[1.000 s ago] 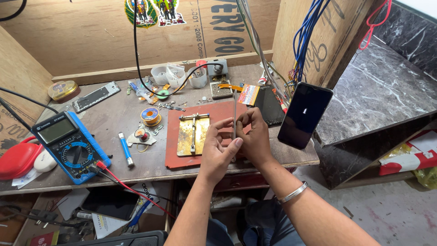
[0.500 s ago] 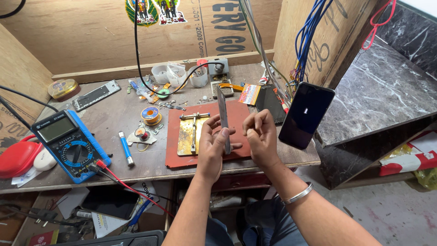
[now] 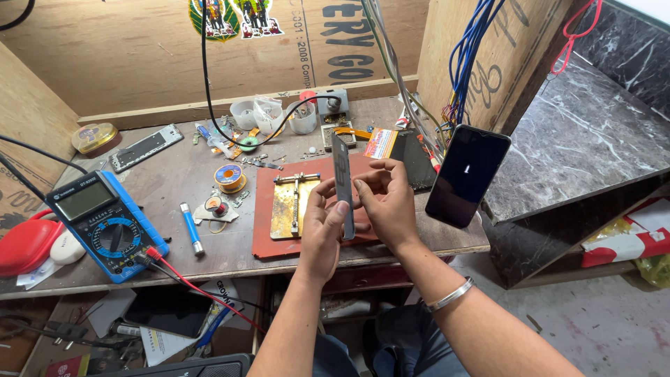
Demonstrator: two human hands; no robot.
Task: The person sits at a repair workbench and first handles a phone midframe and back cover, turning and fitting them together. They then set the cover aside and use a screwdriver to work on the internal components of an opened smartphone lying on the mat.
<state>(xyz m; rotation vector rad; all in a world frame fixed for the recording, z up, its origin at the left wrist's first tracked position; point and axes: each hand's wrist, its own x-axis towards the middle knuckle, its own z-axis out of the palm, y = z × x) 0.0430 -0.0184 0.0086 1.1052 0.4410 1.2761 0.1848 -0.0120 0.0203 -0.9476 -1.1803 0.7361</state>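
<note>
- At the far left of the wooden workbench (image 3: 209,258) we see a red rounded case (image 3: 24,244) with a white oval piece just beside it.
- Next sits a blue digital multimeter (image 3: 105,223), its red and black leads trailing off the front edge.
- Behind it lies a round yellow tin (image 3: 94,136), and near that a grey phone frame (image 3: 146,146), flat on the bench.
- Small white plastic cups (image 3: 269,115) stand near the back wall; above them a green and yellow sticker (image 3: 234,17) is stuck to the brown cardboard wall, which carries large dark print.
- A spool of solder wire (image 3: 229,176) rests left of a red work mat (image 3: 265,230), which bears a brass-coloured holding clamp (image 3: 296,206).
- Our left hand (image 3: 322,234) and right hand (image 3: 387,202) together hold a thin grey phone panel (image 3: 342,181) edge-on, upright above the mat; the fingers pinch its lower part from both sides.
- We judge the panel light, stiff, smooth and easily cracked or bent, best held by its long edges.
- An orange and yellow flat packet (image 3: 380,143) lies behind the hands.
- At right a black smartphone (image 3: 467,174) leans tilted against a plywood panel.
- On the floor, far right, lies a red and white packet (image 3: 628,241).
</note>
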